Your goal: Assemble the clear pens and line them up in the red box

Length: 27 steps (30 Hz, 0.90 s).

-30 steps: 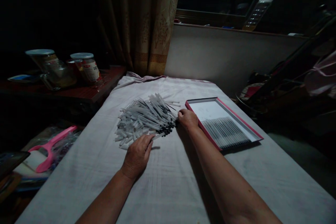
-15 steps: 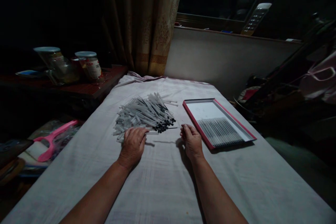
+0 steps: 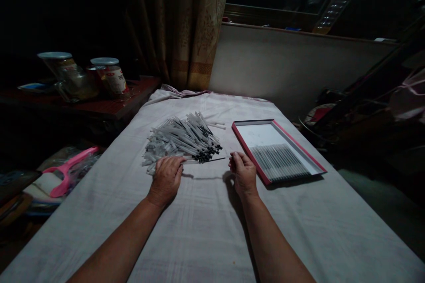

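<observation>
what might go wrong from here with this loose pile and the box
The loose pile might slide if the left hand, close against its near edge, nudges it.

The thin dark rod points towards the right hand, so it could get knocked.

That hand is also near the box; a bump could disturb its neat row.

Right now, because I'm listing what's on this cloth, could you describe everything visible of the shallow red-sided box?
The shallow rectangular box with red outer sides lies open and slanted on the pale cloth. It looks like cardboard, with a white floor, greyish inner right wall and dark far rim. Slim greyish translucent sticks with dark ends lie side by side across its nearer part. The bare right hand is beside its left wall; contact is unclear.
</observation>
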Motion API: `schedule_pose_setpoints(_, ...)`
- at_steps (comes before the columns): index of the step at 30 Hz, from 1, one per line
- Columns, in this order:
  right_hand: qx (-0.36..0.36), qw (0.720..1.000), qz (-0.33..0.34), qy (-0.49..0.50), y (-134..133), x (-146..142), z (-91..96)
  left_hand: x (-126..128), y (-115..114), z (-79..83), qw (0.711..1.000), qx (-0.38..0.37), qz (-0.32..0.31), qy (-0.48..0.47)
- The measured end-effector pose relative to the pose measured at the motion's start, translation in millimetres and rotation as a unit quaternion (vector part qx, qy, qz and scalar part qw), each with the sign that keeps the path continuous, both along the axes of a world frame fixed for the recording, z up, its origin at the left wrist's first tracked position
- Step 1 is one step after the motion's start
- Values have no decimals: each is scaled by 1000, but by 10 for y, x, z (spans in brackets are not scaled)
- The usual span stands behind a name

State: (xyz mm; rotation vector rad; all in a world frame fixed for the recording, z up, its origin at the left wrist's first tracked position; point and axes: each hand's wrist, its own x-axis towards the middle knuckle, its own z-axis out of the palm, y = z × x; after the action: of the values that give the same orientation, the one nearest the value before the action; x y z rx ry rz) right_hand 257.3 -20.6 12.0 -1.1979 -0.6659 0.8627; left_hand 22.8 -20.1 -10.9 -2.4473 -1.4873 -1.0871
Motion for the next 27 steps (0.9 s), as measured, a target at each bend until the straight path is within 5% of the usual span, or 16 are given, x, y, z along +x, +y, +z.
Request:
schedule_pose_setpoints(10,-6,1000,-7,-11,12,13,-32,1,-9,10,1000,5,-5,3)
schedule_pose_setpoints(16,-12,991,84,-100,-49,-88,-89,11,-34,43,998,-11,-52,19)
schedule_pose_setpoints(20,54,949,194,-244,-148,-253,-115,29,-71,78,992,-31,-125,17)
schedule_pose_setpoints(27,62,872,224,-431,-299,-481,-130,33,-118,74,988,-37,-149,-5)
